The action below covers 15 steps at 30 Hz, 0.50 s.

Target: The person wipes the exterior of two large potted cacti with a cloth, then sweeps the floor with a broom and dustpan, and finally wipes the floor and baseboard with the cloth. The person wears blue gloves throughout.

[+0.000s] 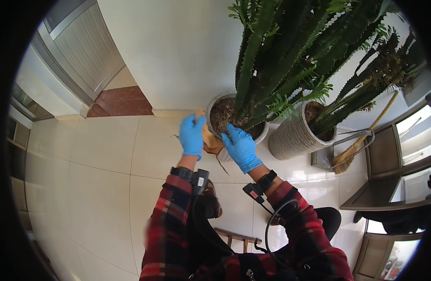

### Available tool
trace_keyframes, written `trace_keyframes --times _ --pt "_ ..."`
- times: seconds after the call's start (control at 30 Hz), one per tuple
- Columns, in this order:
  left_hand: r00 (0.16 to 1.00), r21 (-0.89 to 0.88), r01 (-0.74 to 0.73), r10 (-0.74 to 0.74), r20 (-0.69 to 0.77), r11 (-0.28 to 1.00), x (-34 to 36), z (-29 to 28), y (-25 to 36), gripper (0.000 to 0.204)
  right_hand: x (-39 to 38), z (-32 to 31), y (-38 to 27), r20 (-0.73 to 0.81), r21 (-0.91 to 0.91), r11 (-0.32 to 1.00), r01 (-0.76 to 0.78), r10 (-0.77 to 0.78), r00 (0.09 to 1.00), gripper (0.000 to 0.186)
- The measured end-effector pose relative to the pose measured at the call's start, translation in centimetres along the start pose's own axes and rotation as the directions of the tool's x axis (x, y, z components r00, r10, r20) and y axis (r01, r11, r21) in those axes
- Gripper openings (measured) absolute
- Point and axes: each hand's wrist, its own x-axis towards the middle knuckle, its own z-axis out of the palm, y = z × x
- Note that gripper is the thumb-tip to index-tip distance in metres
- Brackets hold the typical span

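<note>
Thin blue gloves cover my left grip and right grip. Just behind each, a black strap rings my wrist beside a small dark box. Farther back come my red-and-black plaid sleeves, a looping black cable, black trousers and a brownish-red shoe.

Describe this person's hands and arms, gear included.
The left hand and right hand wear light-blue gloves. Black wrist straps each carry a dark boxy device, labelled white on the left and red on the right, with black cables. The sleeves are red, black and white plaid.
</note>
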Motion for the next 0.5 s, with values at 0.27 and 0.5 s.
trace_keyframes --times 0.27,0.5 --pt "0.999 0.232 -0.024 0.016 0.037 0.972 2.2 4.2 -3.6 0.054 -0.9 3.5 2.9 0.011 -0.071 0.968 0.240 -0.240 0.971 0.026" --pt "0.895 0.347 -0.242 0.070 0.441 0.906 11.5 5.5 -3.5 0.048 -0.6 3.7 3.1 0.032 -0.026 0.968 0.251 -0.250 0.968 0.024"
